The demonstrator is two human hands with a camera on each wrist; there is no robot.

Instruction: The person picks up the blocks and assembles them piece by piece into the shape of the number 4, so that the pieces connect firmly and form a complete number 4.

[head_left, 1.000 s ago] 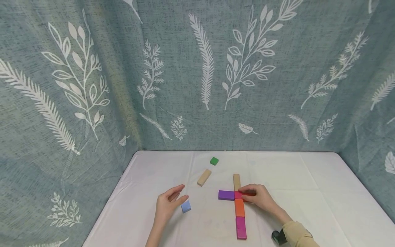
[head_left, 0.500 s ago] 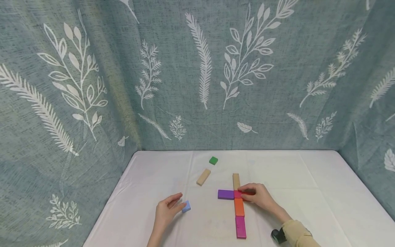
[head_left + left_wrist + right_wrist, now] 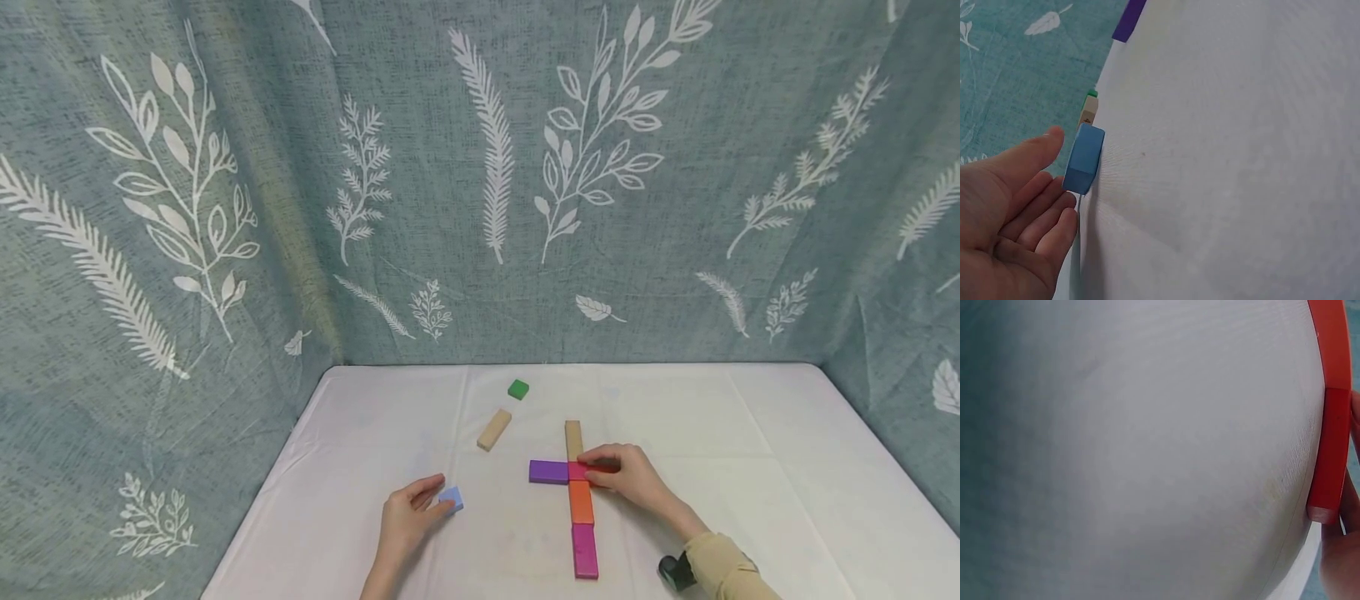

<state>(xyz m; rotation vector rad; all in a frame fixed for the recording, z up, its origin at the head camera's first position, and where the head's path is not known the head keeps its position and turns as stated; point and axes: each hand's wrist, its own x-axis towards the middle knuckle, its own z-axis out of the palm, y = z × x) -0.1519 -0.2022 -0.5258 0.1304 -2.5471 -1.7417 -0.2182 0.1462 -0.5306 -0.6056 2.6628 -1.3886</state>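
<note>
Thumb and fingers spread apart, my left hand (image 3: 407, 517) is beside a small blue block (image 3: 1087, 157) on the white table. Its thumb overlaps the block's near side in the head view; in the left wrist view thumb and fingertips stand just short of it. My right hand (image 3: 632, 483) pinches a red block (image 3: 1330, 456), the right arm of a flat cross of blocks. A pinkish-red block (image 3: 577, 472) lies at the centre, partly behind the fingers. Around it lie a purple block (image 3: 548, 472), a natural wood block (image 3: 573, 439) and an orange block (image 3: 581, 502).
A magenta block (image 3: 585, 551) extends the cross at the near end. Farther back lie a loose wooden block (image 3: 494, 430) and a green block (image 3: 518, 389). A patterned curtain (image 3: 525, 317) borders the white table (image 3: 712, 500) behind and at both sides.
My left hand has lowered and come in to the blue block, its thumb now overlapping it. The right hand stays at the red block, and the cross looks the same.
</note>
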